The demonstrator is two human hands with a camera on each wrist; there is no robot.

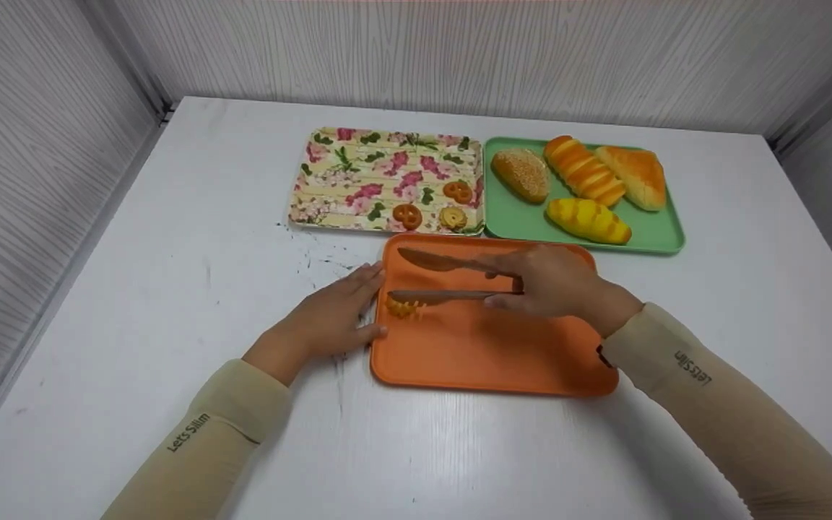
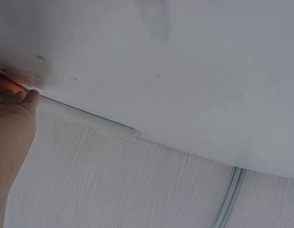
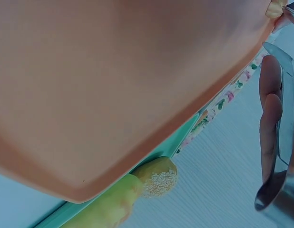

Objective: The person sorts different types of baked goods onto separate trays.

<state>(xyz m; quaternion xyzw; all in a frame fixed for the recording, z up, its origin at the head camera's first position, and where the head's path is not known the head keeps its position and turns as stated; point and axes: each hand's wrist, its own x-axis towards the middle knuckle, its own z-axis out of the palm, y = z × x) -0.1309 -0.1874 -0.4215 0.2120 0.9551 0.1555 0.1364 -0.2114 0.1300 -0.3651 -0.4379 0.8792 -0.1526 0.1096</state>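
My right hand (image 1: pixel 553 280) grips metal tongs (image 1: pixel 427 260) over the orange tray (image 1: pixel 495 361), with the two arms spread apart and pointing left. The lower tip overlaps a small yellow ridged piece, like a cookie (image 1: pixel 405 309), near the tray's left edge; whether they touch I cannot tell. In the right wrist view, fingers (image 3: pixel 269 109) curl along the tongs (image 3: pixel 286 114). My left hand (image 1: pixel 333 315) rests at the tray's left rim, thumb and extended fingertips touching it. In the left wrist view, that hand (image 2: pixel 14 128) meets the orange rim (image 2: pixel 6 84).
Behind lies a floral tray (image 1: pixel 344 184) with two pretzels (image 1: pixel 407 216) and a round scalloped cookie (image 1: pixel 453 217). Beside it, a green tray (image 1: pixel 654 238) bears several breads, including a yellow loaf (image 1: pixel 589 221) and a sesame bun (image 1: pixel 521 174). Wood-patterned panels (image 1: pixel 459 58) enclose the white table (image 1: pixel 134 289).
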